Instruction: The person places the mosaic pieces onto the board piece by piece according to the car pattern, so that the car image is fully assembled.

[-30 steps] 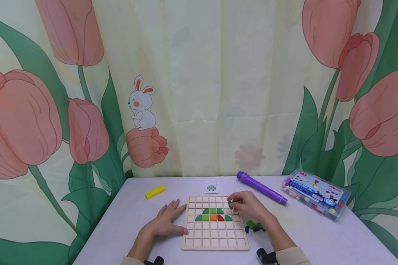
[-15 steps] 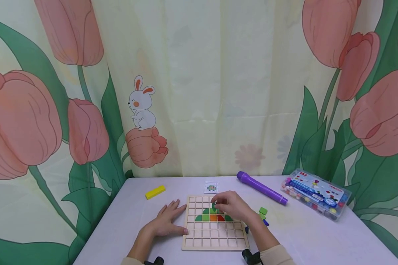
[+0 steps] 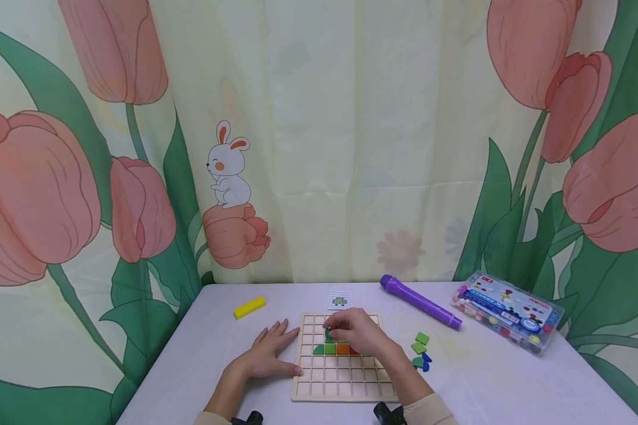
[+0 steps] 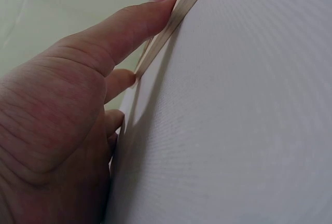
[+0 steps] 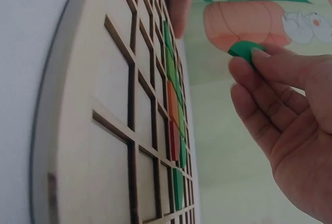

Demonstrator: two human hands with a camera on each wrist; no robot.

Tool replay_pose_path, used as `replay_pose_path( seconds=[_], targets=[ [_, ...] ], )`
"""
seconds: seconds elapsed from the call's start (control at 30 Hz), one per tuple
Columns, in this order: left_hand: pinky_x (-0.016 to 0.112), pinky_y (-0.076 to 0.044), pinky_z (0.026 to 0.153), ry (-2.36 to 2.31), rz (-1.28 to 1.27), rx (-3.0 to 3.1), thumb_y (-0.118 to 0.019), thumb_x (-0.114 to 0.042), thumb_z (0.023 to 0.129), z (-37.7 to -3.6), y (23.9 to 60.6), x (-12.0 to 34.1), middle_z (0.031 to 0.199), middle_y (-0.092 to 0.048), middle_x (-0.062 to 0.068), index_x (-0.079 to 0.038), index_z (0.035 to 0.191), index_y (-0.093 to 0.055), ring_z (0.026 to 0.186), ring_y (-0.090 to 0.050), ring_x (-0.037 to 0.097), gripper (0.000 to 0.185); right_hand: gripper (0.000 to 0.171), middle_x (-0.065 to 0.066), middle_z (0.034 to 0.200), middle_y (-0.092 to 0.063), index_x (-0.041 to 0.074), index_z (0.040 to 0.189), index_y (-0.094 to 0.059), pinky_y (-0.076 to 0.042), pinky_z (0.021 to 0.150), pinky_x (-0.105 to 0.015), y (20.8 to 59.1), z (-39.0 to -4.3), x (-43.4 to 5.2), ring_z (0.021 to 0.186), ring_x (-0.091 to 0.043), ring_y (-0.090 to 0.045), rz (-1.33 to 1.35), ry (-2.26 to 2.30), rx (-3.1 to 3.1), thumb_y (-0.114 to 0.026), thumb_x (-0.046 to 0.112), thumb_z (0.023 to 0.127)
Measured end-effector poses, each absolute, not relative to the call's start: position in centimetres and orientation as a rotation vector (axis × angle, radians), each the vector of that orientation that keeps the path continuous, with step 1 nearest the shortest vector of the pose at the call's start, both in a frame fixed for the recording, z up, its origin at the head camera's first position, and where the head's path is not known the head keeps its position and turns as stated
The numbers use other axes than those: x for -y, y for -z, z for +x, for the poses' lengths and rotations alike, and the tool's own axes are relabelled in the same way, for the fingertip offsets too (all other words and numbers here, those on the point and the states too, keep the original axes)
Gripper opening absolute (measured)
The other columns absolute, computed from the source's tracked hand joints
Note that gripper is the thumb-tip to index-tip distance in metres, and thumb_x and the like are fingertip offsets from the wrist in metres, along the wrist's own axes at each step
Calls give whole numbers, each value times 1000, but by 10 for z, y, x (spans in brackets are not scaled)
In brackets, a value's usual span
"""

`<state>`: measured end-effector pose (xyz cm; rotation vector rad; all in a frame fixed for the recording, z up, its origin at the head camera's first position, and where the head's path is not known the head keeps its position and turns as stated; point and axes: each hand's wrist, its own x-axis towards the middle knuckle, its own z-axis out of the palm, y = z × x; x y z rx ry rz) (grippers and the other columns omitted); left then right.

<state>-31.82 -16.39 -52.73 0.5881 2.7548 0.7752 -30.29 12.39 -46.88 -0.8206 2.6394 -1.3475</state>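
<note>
Between thumb and fingertips, my right hand pinches a dark green piece with one rounded edge, held above the upper left part of the wooden grid board. In the board's cells lie a dark green piece, a light green square, an orange square and a red piece; my right hand partly hides this group in the head view. My left hand lies spread at the board's left side, thumb and a fingertip touching the wooden edge in the left wrist view.
Right of the board lie loose light green squares, a dark green piece and blue pieces. Behind it stand a small pattern card and a purple microphone-shaped stick. A yellow block is left, a clear plastic box right.
My right hand has moved left across the board with the dark green piece, from its upper right to its upper left. The loose pieces at right are uncovered. My left hand stays put.
</note>
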Motion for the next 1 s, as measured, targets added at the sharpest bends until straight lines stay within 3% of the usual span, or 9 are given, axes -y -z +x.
replay_pose_path(
  seconds=[0.2,0.37,0.57,0.73,1.0],
  targets=[
    [65,-2,130,-777,570,-2744,-77,-73,75,-320,527,164,174,-21,12,-29,160,-43,163,-9,37,102,18,1,97,-75,11,114,-79,-55,76,-20,474,-300,-116,84,-17,-66,-790,1353,-2582,-70,6,98],
    [65,-1,129,-777,573,-2746,-77,-73,75,-321,527,164,174,-21,13,-28,160,-43,163,-8,37,102,18,-3,100,-77,5,113,-78,-55,76,-18,478,-297,-108,83,-11,-68,-829,1375,-2538,-70,3,97],
    [65,-3,130,-770,581,-2748,-77,-72,75,-321,526,164,174,-21,13,-27,160,-43,163,-9,37,102,18,0,92,-76,6,111,-79,-52,72,-19,485,-295,-100,75,-1,-61,-875,1284,-2577,-71,2,95],
    [65,-3,129,-772,584,-2741,-77,-72,76,-320,526,164,174,-21,13,-28,160,-43,163,-9,37,102,18,0,96,-76,8,108,-80,-51,69,-18,486,-293,-96,76,-3,-59,-838,1256,-2545,-71,1,95],
    [65,-3,130,-770,570,-2744,-77,-72,75,-320,526,164,174,-21,12,-29,160,-42,163,-10,37,102,16,5,99,-79,12,105,-82,-55,77,-18,489,-290,-93,83,-3,-63,-816,1194,-2539,-72,4,95]
  ],
)
